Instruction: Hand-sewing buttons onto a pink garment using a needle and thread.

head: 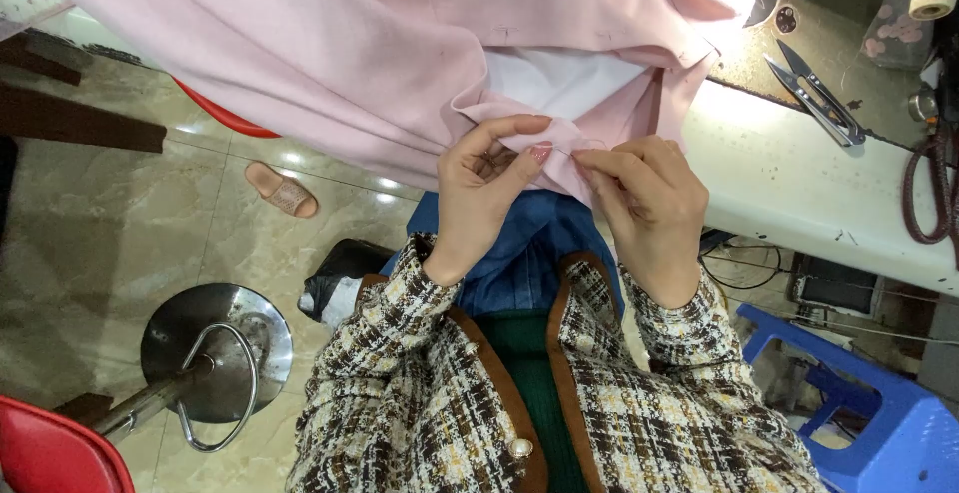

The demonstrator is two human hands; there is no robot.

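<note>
The cloth [330, 63] hangs over the table [799, 183] edge, and both hands meet at its lower fold, the left hand [479, 188] just beside the right hand [644, 198]. Beyond the right hand, snips [814, 98] lie on the table. Far left of the left hand a slipper [283, 189] lies on the floor; below it stands a stool base [215, 348]. A plastic stool [879, 423] sits below the right hand.
</note>
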